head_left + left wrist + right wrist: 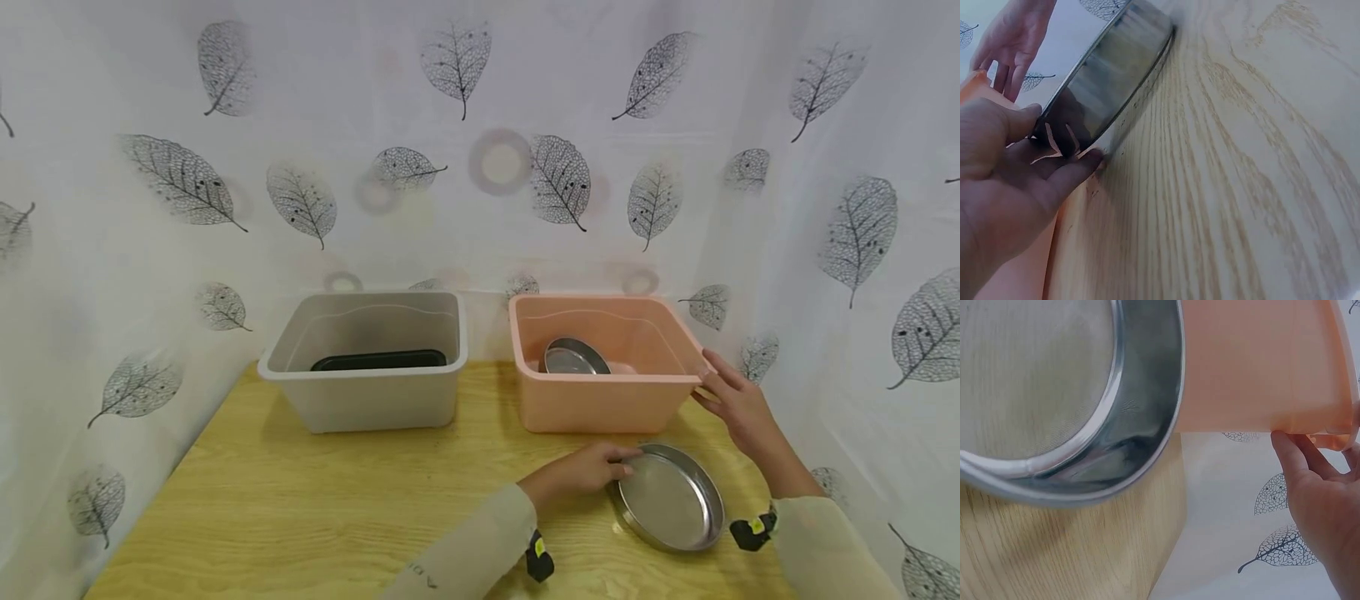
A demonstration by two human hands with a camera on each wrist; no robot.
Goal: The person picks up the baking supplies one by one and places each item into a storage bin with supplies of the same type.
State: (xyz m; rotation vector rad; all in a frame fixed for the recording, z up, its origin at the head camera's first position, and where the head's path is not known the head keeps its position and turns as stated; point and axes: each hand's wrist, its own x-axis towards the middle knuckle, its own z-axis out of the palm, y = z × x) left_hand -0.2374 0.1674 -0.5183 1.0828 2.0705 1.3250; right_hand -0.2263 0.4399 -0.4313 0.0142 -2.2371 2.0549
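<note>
My left hand [587, 469] pinches the near-left edge of a round metal sieve [667, 500], with the thumb above and fingers below. In the left wrist view the sieve's side wall [1110, 69] tilts up off the table at the held end. A fine mesh bottom [1029, 369] shows in the right wrist view. At the right front corner of a pink plastic bin [600, 406], my right hand [742, 412] grips the rim, fingertips against the wall below it. Inside that bin leans a second round metal sieve [573, 358], partly hidden by the front wall.
A grey plastic bin [367, 404] stands to the left of the pink one, holding a dark, long-edged object [378, 360] mostly hidden inside. Both sit on a wood-grain table [322, 500]. Behind and at the sides hangs a white curtain [480, 225] with leaf prints.
</note>
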